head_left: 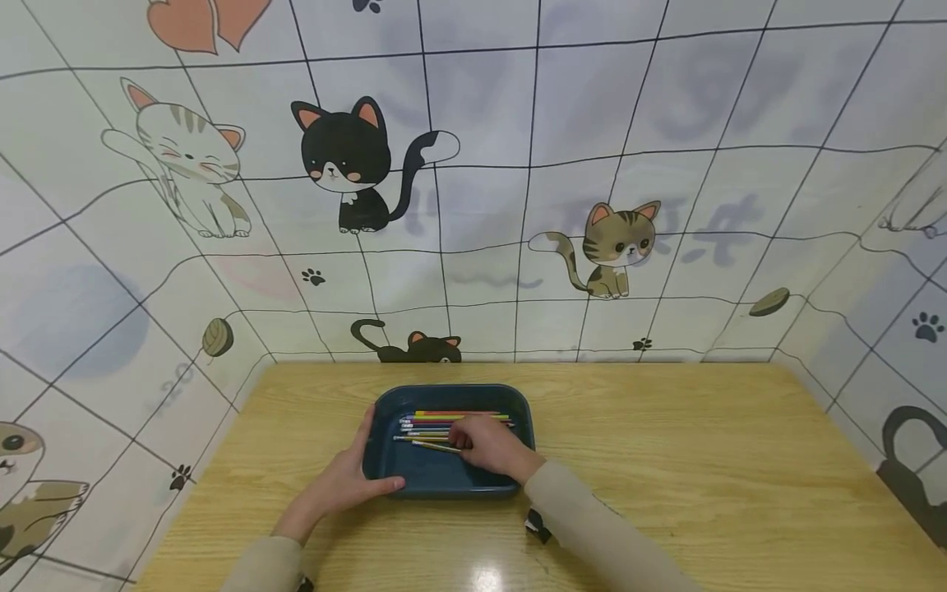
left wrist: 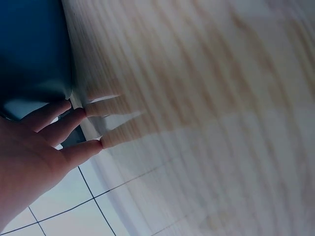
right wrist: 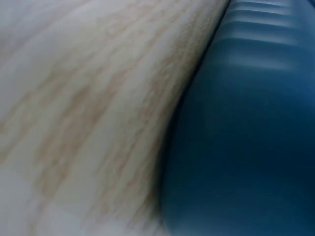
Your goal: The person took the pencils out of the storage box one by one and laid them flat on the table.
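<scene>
A dark blue tray [head_left: 451,493] lies on the wooden table, with several pencils [head_left: 425,425] lying side by side in it. My left hand [head_left: 344,481] rests against the tray's left side, thumb along the front rim. In the left wrist view, the fingers of the left hand [left wrist: 51,132] are spread and their tips reach the tabletop beside the tray wall [left wrist: 34,59]. Inside the tray, my right hand [head_left: 491,448] pinches the end of the front pencil [head_left: 432,446], which lies slightly slanted. The right wrist view shows only the tray's outer wall [right wrist: 241,137] and the table, not the hand.
The wooden table [head_left: 666,460] extends to both sides of the tray. Behind it and at the sides stand white walls [head_left: 488,205] with grid lines and cartoon cats. A small black-and-white object [head_left: 538,526] shows beneath the right sleeve.
</scene>
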`<action>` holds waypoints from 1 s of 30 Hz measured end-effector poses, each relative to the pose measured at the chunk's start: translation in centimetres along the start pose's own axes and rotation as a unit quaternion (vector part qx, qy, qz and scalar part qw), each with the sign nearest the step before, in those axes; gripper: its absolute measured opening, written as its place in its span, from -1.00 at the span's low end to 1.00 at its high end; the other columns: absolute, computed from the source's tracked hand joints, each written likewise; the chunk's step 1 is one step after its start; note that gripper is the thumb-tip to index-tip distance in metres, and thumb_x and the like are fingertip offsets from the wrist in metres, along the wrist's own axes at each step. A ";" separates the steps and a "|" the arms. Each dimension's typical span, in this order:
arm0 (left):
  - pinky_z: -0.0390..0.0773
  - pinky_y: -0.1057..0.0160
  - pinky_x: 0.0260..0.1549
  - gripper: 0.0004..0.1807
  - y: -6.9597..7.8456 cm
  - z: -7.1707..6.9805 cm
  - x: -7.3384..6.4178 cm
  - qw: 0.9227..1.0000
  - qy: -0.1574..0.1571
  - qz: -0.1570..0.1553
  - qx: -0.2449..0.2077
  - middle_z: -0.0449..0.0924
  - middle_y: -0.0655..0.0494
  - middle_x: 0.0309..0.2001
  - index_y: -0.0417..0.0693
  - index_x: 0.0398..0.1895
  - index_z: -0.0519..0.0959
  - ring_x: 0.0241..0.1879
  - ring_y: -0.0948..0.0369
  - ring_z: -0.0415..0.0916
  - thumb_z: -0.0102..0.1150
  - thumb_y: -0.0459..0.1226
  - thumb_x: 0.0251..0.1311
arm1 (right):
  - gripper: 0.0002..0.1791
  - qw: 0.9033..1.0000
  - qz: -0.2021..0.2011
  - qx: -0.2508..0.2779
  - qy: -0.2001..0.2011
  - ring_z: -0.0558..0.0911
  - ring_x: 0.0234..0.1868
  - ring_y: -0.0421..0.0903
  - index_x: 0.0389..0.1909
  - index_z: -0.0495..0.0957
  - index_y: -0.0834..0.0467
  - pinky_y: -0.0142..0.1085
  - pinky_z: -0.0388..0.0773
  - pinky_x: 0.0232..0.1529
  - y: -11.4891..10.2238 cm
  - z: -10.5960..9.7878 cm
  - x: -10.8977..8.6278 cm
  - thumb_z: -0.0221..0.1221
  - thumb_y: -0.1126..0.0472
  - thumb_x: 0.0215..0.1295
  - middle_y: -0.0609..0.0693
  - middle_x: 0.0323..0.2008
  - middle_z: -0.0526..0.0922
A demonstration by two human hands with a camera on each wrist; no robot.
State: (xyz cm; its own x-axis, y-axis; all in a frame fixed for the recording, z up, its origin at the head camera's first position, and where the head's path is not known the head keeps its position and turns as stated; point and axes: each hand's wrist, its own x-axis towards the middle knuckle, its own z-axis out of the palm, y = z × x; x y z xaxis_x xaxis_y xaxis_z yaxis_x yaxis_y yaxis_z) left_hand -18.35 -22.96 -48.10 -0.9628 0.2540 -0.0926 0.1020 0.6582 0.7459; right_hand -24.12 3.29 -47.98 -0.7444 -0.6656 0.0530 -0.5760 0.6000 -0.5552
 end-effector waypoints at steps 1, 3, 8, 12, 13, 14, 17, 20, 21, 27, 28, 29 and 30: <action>0.20 -0.25 0.18 0.32 0.0 0.0 0.0 1.000 0.000 -0.001 -0.001 0.02 -0.43 0.40 -0.05 0.54 -0.34 0.28 -0.32 0.18 0.46 0.02 -0.04 | -0.82 1.000 -0.001 0.002 -0.001 0.52 -0.41 -0.26 -0.27 0.63 0.20 -0.40 0.51 -0.31 0.0 0.0 0.0 0.32 0.45 0.11 -0.07 -0.39 0.62; 0.20 -0.26 0.18 0.32 0.1 -0.1 0.0 1.000 0.000 -0.001 -0.001 0.02 -0.44 0.40 -0.05 0.54 -0.34 0.28 -0.33 0.18 0.46 0.01 -0.04 | -0.83 1.000 0.003 0.015 -0.004 0.52 -0.41 -0.27 -0.28 0.63 0.20 -0.41 0.50 -0.31 0.0 -0.1 0.1 0.32 0.45 0.12 -0.09 -0.41 0.61; 0.18 -0.27 0.19 0.32 0.3 -0.2 -0.1 1.000 -0.003 -0.001 -0.002 -0.02 -0.44 0.41 -0.04 0.54 -0.35 0.29 -0.34 0.14 0.45 0.03 -0.03 | -0.84 0.996 0.016 0.085 -0.009 0.49 -0.43 -0.27 -0.30 0.63 0.20 -0.41 0.47 -0.34 0.2 -0.2 0.0 0.30 0.46 0.11 -0.12 -0.46 0.57; 0.21 -0.25 0.18 0.31 0.2 -0.1 -0.1 1.000 0.000 0.006 -0.003 0.02 -0.45 0.40 -0.04 0.54 -0.35 0.27 -0.33 0.19 0.45 0.02 -0.02 | -0.84 0.988 0.018 0.151 -0.004 0.50 -0.42 -0.24 -0.30 0.64 0.23 -0.38 0.48 -0.36 0.3 -0.2 -0.1 0.27 0.48 0.11 -0.03 -0.44 0.59; 0.21 -0.25 0.18 0.31 0.2 -0.1 -0.2 1.000 0.001 0.007 -0.003 0.03 -0.45 0.39 -0.04 0.54 -0.35 0.26 -0.32 0.20 0.46 0.01 -0.02 | -0.84 0.986 0.020 0.165 -0.003 0.51 -0.42 -0.23 -0.29 0.63 0.23 -0.37 0.49 -0.36 0.3 -0.2 -0.1 0.27 0.49 0.11 -0.01 -0.43 0.60; 0.22 -0.25 0.18 0.31 0.1 -0.1 -0.2 1.000 0.001 0.008 -0.004 0.03 -0.45 0.39 -0.05 0.54 -0.35 0.26 -0.32 0.20 0.46 0.00 -0.02 | -0.84 0.984 0.023 0.178 -0.003 0.51 -0.41 -0.23 -0.28 0.63 0.23 -0.37 0.49 -0.35 0.4 -0.2 -0.1 0.26 0.49 0.11 0.01 -0.41 0.61; 0.22 -0.24 0.18 0.30 0.1 0.0 -0.3 1.000 0.002 0.009 -0.008 0.03 -0.46 0.39 -0.07 0.54 -0.34 0.26 -0.32 0.20 0.46 -0.01 -0.01 | -0.83 0.979 0.033 0.202 -0.003 0.53 -0.39 -0.23 -0.26 0.63 0.23 -0.37 0.51 -0.32 0.4 -0.1 -0.1 0.26 0.47 0.13 0.01 -0.38 0.63; 0.21 -0.25 0.18 0.30 0.1 0.0 -0.4 1.000 0.003 0.009 -0.009 0.00 -0.47 0.39 -0.08 0.54 -0.34 0.27 -0.33 0.17 0.46 -0.02 -0.01 | -0.83 0.976 0.039 0.214 0.000 0.54 -0.38 -0.22 -0.24 0.63 0.21 -0.36 0.51 -0.31 0.4 -0.2 -0.1 0.26 0.45 0.14 -0.03 -0.37 0.63; 0.21 -0.25 0.18 0.30 0.1 0.0 -0.4 1.000 0.004 0.009 -0.008 0.00 -0.47 0.39 -0.07 0.54 -0.34 0.28 -0.33 0.17 0.46 -0.01 -0.01 | -0.83 0.976 0.039 0.216 0.003 0.54 -0.38 -0.21 -0.24 0.63 0.21 -0.35 0.51 -0.31 0.4 -0.3 -0.2 0.26 0.44 0.15 -0.05 -0.38 0.62; 0.22 -0.25 0.17 0.30 0.2 -0.1 -0.4 1.000 0.005 0.011 -0.004 0.03 -0.48 0.38 -0.07 0.54 -0.33 0.26 -0.33 0.19 0.46 -0.02 -0.01 | -0.83 0.976 0.030 0.217 0.015 0.55 -0.37 -0.20 -0.21 0.63 0.21 -0.34 0.51 -0.30 0.4 -0.7 -0.4 0.24 0.41 0.17 -0.12 -0.39 0.59; 0.22 -0.25 0.17 0.29 0.2 -0.1 -0.4 1.000 0.004 0.011 -0.006 0.03 -0.48 0.38 -0.08 0.54 -0.33 0.26 -0.33 0.19 0.46 -0.02 -0.01 | -0.83 0.976 0.029 0.215 0.017 0.55 -0.37 -0.20 -0.21 0.64 0.21 -0.34 0.51 -0.30 0.3 -0.8 -0.4 0.24 0.42 0.17 -0.12 -0.39 0.59; 0.23 -0.25 0.17 0.29 0.2 -0.1 -0.4 1.000 0.002 0.011 -0.006 0.03 -0.48 0.38 -0.08 0.54 -0.33 0.26 -0.33 0.19 0.46 -0.03 -0.01 | -0.82 0.976 0.028 0.215 0.018 0.55 -0.37 -0.20 -0.21 0.64 0.20 -0.33 0.51 -0.30 0.3 -0.9 -0.5 0.23 0.42 0.17 -0.12 -0.38 0.59; 0.23 -0.25 0.17 0.29 0.2 -0.1 -0.4 1.000 0.002 0.011 -0.006 0.03 -0.49 0.38 -0.07 0.54 -0.33 0.26 -0.33 0.20 0.46 -0.03 -0.01 | -0.82 0.976 0.024 0.214 0.020 0.54 -0.37 -0.20 -0.21 0.64 0.20 -0.34 0.50 -0.30 0.3 -1.0 -0.5 0.23 0.42 0.16 -0.12 -0.38 0.59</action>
State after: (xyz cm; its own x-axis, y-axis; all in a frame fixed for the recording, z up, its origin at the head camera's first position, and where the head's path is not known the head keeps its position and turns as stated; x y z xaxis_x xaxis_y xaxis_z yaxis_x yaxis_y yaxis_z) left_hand -18.03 -23.02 -47.83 -0.9616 0.2646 -0.0734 0.1193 0.6434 0.7562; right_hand -24.22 4.25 -47.29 -0.7849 -0.6179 0.0469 -0.3534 0.3842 -0.8530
